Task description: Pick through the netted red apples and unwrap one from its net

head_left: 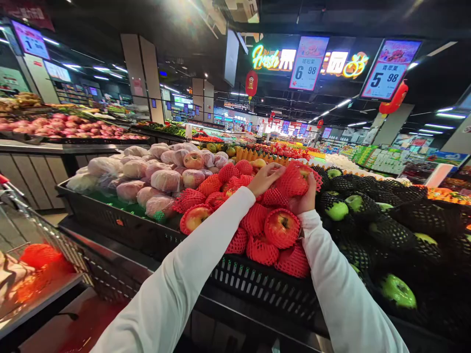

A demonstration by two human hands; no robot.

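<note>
My right hand (306,196) is closed around a red apple in a red foam net (292,180), lifted a little above the pile. My left hand (265,177) is just left of that apple, its fingers stretched toward it; whether the fingertips touch the net cannot be made out. Below my hands lie more netted red apples (282,228) in a black slotted crate (263,289). Part of the held apple's skin shows through the net's opening.
Plastic-wrapped apples (166,180) fill the crate's left side. Green apples in black nets (398,290) lie on the right. A metal shopping cart (47,230) with an orange-red bag (40,267) stands at the lower left. Price screens (308,63) hang overhead.
</note>
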